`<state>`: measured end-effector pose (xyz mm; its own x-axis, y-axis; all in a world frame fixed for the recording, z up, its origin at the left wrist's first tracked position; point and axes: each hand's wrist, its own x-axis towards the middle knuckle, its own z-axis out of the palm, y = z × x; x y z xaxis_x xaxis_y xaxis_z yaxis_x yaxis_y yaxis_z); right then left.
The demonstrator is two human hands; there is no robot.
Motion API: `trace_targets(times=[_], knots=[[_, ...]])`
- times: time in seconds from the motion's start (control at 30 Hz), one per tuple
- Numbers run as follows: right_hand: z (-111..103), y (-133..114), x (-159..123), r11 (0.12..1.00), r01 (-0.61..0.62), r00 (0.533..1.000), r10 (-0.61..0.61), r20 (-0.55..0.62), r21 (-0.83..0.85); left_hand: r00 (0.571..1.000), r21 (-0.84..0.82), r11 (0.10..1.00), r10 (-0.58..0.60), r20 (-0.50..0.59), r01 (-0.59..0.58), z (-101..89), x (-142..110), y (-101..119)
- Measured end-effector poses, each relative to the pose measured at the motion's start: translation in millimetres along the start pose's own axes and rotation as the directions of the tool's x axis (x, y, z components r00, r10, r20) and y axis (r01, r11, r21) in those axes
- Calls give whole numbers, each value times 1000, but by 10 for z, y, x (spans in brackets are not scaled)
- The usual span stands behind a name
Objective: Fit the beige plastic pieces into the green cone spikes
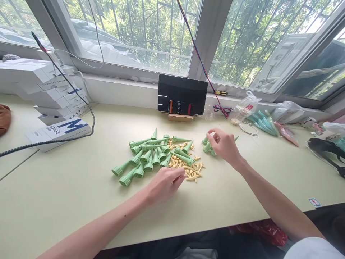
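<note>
My left hand (167, 183) is closed in a pinch at the near edge of a pile of small yellow pegs (194, 175). Whatever its fingertips hold is too small or hidden to make out. Left of and partly over the pegs lies a heap of green plastic cones (145, 157), hollow with ribbed collars and pointed tips. My right hand (225, 146) is curled over a smaller group of green cones (206, 148), thumb and forefinger closed about the end of one. The hand hides much of that group; one pointed tip shows beyond it.
A phone (181, 108) showing a timer rests on a small cardboard stand (180, 118), before a black tablet (182, 88). White boxes (60, 131) and a black cable (81, 99) are at left. Plastic bags (244, 108) and teal packets (262, 123) line the back right.
</note>
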<state>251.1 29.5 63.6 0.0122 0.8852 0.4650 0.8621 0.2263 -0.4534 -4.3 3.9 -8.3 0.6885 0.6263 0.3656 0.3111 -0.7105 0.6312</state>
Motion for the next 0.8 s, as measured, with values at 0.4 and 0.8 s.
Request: trace_targets(times=[0.4, 0.8], knots=[[511, -62, -49, 969, 198, 929, -233, 286, 147, 999, 11, 1000, -12, 31, 12, -64, 16, 43], [761, 113, -205, 952, 305, 914, -294, 278, 4, 996, 80, 994, -76, -39, 79, -45, 14, 28]])
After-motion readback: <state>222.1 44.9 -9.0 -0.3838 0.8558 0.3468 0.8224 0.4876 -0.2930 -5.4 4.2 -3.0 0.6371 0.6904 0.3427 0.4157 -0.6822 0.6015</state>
